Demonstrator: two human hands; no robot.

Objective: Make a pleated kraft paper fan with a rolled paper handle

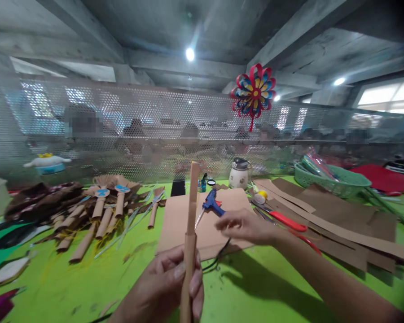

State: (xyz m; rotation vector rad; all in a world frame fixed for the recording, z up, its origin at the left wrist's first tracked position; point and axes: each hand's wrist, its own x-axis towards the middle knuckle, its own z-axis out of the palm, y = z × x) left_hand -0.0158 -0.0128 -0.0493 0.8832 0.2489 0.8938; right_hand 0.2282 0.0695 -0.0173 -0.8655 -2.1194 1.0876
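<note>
My left hand [168, 280] is closed around a rolled brown paper tube [188, 255], held upright near the front of the table. A narrower flat brown paper strip [193, 193] sticks up out of the tube's top. My right hand [240, 227] is at the handle end of a blue hot glue gun [211, 201] with a red trigger. Its fingers reach out loosely and do not wrap the handle; whether they touch it is unclear. A pale glue stick shows at the gun's rear. Under the gun lies a brown paper sheet [175, 220].
Several paper tubes with fan shapes [104, 220] are heaped at left. Red-handled scissors [289, 221] lie beside brown paper strips [343, 224] at right. Behind stand a white jug [239, 176] and a green basket [350, 179]. A perforated metal screen [161, 116] closes the table's back.
</note>
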